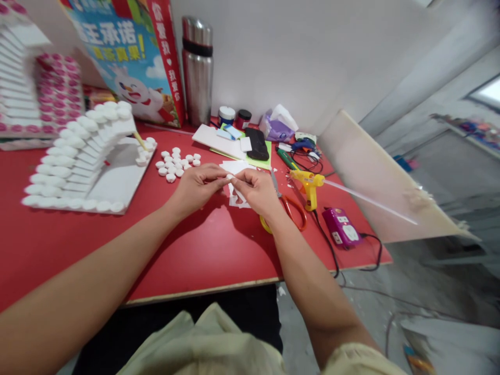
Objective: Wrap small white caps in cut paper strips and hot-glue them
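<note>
Over the middle of the red table, my left hand (199,187) and my right hand (258,190) meet with fingertips pinched on a small white piece (229,177). It looks like paper, but the fingers cover most of it. Cut white paper (236,200) lies beneath them. Left of my hands is a loose group of small white rounded pieces (171,165). Farther left stands a white curved stair model (84,151), edged with similar white pieces. Scissors with orange and yellow handles (295,212) lie partly under my right forearm.
A yellow glue gun (308,183) with a long clear stick rests at the right. Near it sits a purple power socket (342,228) with cords. Behind are a steel thermos (198,78), a black case (257,144), a tissue pack (276,127) and a printed box (128,57).
</note>
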